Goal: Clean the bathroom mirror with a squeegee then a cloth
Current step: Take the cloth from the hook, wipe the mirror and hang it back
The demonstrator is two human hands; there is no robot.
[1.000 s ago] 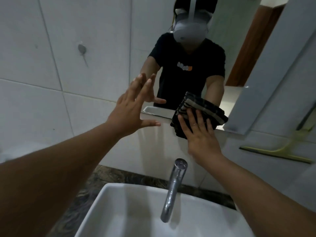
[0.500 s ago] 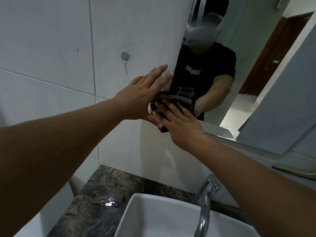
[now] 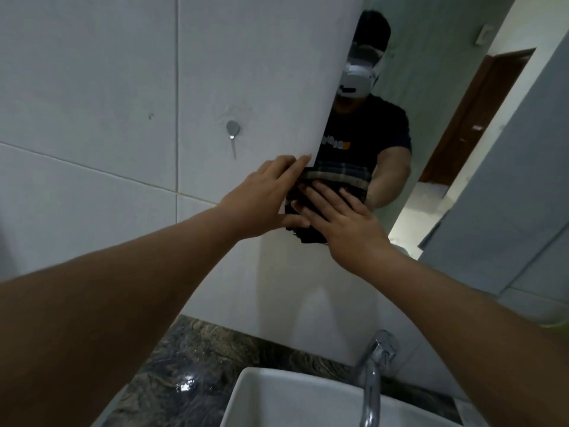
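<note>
A dark plaid cloth [image 3: 308, 235] is pressed against the lower left corner of the mirror [image 3: 455, 97]. My right hand [image 3: 346, 224] lies flat on it with the fingers spread. My left hand [image 3: 264, 197] is at the cloth's left edge, with its fingers over the top and its thumb under the bottom. The mirror shows the cloth's striped side and the person's arm. Only a sliver of yellow-green, perhaps the squeegee [image 3: 554, 324], shows at the far right behind my right arm.
White wall tiles carry a small metal hook [image 3: 233, 128] left of the mirror. Below are a white basin [image 3: 246, 396], a chrome tap [image 3: 374, 374] and a wet dark marble counter [image 3: 184, 365]. A brown door is reflected in the mirror.
The right hand slid the cloth left along the mirror's lower edge to its left corner. The left hand closed in from the open air onto the cloth. The view swung left.
</note>
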